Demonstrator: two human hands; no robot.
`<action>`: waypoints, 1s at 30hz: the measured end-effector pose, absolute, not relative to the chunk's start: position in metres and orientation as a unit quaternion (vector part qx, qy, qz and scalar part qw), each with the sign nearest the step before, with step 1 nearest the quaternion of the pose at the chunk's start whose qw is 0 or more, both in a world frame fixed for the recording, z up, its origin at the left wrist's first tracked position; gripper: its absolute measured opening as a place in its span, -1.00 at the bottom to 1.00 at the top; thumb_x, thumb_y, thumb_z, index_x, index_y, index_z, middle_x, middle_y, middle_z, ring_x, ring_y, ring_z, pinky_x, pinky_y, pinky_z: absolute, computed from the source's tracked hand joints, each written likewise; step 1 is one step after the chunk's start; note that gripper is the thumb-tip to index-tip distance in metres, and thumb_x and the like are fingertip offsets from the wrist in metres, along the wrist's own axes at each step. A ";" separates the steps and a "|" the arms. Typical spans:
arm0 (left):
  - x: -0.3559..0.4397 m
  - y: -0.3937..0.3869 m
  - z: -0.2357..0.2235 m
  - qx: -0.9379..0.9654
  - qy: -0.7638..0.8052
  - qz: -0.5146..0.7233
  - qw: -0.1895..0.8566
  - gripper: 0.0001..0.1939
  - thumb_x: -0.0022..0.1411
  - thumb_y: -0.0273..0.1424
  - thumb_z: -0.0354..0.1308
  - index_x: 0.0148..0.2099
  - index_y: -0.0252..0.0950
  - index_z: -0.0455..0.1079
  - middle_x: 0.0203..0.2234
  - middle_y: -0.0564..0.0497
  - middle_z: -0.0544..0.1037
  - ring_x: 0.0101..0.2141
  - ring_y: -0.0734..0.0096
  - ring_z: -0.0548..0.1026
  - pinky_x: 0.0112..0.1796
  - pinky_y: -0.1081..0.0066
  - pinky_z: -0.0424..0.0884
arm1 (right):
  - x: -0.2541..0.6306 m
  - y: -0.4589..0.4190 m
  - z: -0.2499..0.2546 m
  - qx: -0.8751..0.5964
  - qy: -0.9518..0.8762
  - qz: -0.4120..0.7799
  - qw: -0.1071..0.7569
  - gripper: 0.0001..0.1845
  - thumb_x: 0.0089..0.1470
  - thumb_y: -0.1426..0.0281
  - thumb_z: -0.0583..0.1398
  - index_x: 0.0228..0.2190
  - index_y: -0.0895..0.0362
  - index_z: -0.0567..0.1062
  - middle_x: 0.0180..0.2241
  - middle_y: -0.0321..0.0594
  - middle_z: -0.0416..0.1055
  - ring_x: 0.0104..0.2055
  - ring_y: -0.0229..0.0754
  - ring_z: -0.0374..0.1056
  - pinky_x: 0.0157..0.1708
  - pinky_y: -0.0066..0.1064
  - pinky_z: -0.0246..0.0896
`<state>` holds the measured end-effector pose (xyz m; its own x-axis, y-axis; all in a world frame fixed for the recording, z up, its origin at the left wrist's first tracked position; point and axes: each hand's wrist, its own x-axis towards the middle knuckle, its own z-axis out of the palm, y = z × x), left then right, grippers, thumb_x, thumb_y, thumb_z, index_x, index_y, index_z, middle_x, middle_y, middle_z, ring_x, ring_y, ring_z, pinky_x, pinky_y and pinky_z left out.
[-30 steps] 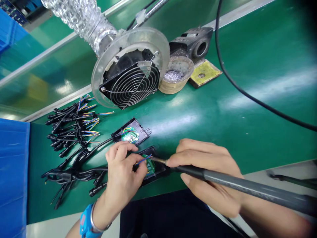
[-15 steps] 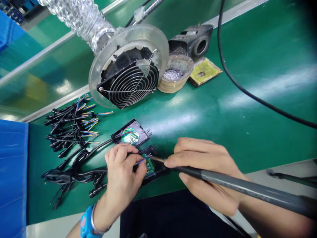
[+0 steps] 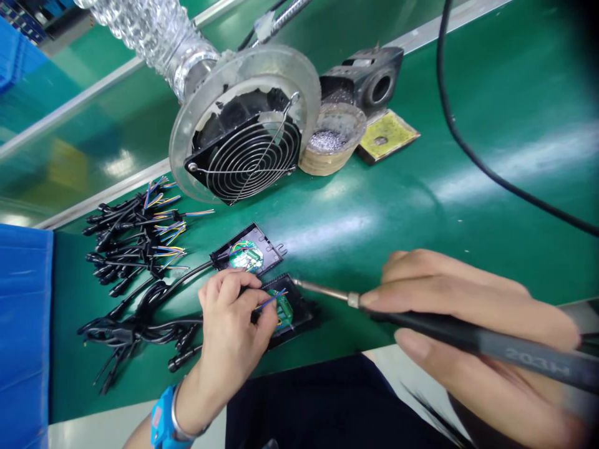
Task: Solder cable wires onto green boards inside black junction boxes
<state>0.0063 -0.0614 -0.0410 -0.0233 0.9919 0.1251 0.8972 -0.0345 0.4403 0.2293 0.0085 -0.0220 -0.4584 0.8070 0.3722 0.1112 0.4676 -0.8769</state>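
Note:
Between the thumb and fingertips of my left hand (image 3: 238, 318) are thin coloured wires (image 3: 274, 299), their free ends pointing right over a green circuit board (image 3: 284, 310). That board sits in a black plastic case (image 3: 302, 315), partly covered by my left hand. My right hand (image 3: 449, 312) grips a soldering iron (image 3: 421, 325), its bare metal tip near the case's upper right edge, apart from the wires. Just above lies a second open case (image 3: 267, 240) holding a round board (image 3: 246, 255) and joined to a black cable (image 3: 189, 274).
Bundled black cables (image 3: 135, 249) with stripped wire ends lie at left. A fume extractor fan (image 3: 253, 162) stands at the back, beside a solder tub (image 3: 332, 140), an iron holder (image 3: 374, 81) and a yellow sponge (image 3: 388, 137). A black cord (image 3: 486, 171) loops at right.
My right hand has drawn the soldering iron back to the right, away from the wires and board. The cord at right has shifted right. My left hand stays in place with the wires.

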 end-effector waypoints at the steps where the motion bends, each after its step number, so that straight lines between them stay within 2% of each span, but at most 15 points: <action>1: 0.006 -0.061 -0.041 0.689 0.686 0.205 0.115 -0.91 0.18 -0.48 0.22 -0.37 -0.22 0.50 -0.28 -0.02 0.51 -0.09 0.11 0.40 -0.06 0.04 0.28 | 0.228 0.008 -0.025 -0.315 -0.736 0.401 0.446 -0.66 0.00 0.57 0.15 -0.17 0.09 0.53 -0.42 -0.21 0.44 -0.44 -0.19 0.37 -0.53 -0.35 0.29; 4: 0.007 -0.061 -0.041 0.688 0.688 0.203 0.115 -0.92 0.18 -0.48 0.22 -0.36 -0.23 0.51 -0.28 -0.03 0.51 -0.09 0.11 0.40 -0.06 0.04 0.28 | 0.221 0.003 -0.041 -0.341 -0.693 0.375 0.512 -0.57 0.09 0.52 0.17 0.00 0.03 0.49 -0.43 -0.27 0.47 -0.50 -0.25 0.36 -0.59 -0.39 0.27; 6: 0.007 -0.061 -0.040 0.687 0.688 0.203 0.114 -0.92 0.18 -0.47 0.21 -0.36 -0.23 0.51 -0.28 -0.03 0.51 -0.09 0.11 0.40 -0.07 0.04 0.28 | 0.213 0.000 -0.051 -0.352 -0.683 0.372 0.521 -0.52 0.15 0.52 0.17 0.10 0.01 0.41 -0.46 -0.34 0.46 -0.56 -0.33 0.33 -0.60 -0.46 0.30; 8: 0.007 -0.061 -0.039 0.687 0.689 0.203 0.113 -0.91 0.18 -0.48 0.21 -0.37 -0.23 0.51 -0.28 -0.03 0.51 -0.10 0.10 0.41 -0.07 0.04 0.28 | 0.205 -0.001 -0.058 -0.357 -0.702 0.363 0.498 -0.58 0.17 0.52 0.17 0.07 0.05 0.42 -0.45 -0.36 0.48 -0.54 -0.37 0.38 -0.51 -0.52 0.39; 10: 0.008 -0.060 -0.039 0.687 0.689 0.201 0.113 -0.92 0.17 -0.48 0.21 -0.37 -0.23 0.51 -0.29 -0.03 0.51 -0.10 0.10 0.41 -0.08 0.04 0.28 | 0.199 -0.002 -0.061 -0.354 -0.735 0.345 0.465 -0.72 0.16 0.53 0.20 -0.08 0.09 0.46 -0.38 -0.33 0.54 -0.43 -0.35 0.47 -0.36 -0.53 0.47; 13: 0.009 -0.060 -0.039 0.688 0.689 0.200 0.111 -0.92 0.17 -0.49 0.22 -0.36 -0.24 0.51 -0.29 -0.03 0.51 -0.10 0.09 0.41 -0.07 0.04 0.28 | 0.192 -0.003 -0.063 -0.344 -0.753 0.329 0.453 -0.78 0.11 0.57 0.23 -0.19 0.11 0.44 -0.31 -0.30 0.57 -0.34 -0.33 0.51 -0.26 -0.54 0.48; 30: 0.007 -0.060 -0.040 0.689 0.683 0.214 0.116 -0.92 0.19 -0.47 0.20 -0.34 -0.23 0.51 -0.28 -0.02 0.51 -0.12 0.15 0.41 -0.05 0.06 0.31 | 0.181 -0.003 -0.067 -0.326 -0.782 0.342 0.407 -0.69 0.13 0.60 0.15 -0.10 0.09 0.38 -0.24 -0.27 0.54 -0.24 -0.30 0.50 -0.17 -0.48 0.45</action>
<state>0.0066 -0.0605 -0.0399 -0.0246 0.9904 0.1363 0.8908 -0.0402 0.4525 0.1808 -0.0028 -0.0665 -0.4563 0.7880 0.4133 0.2322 0.5538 -0.7996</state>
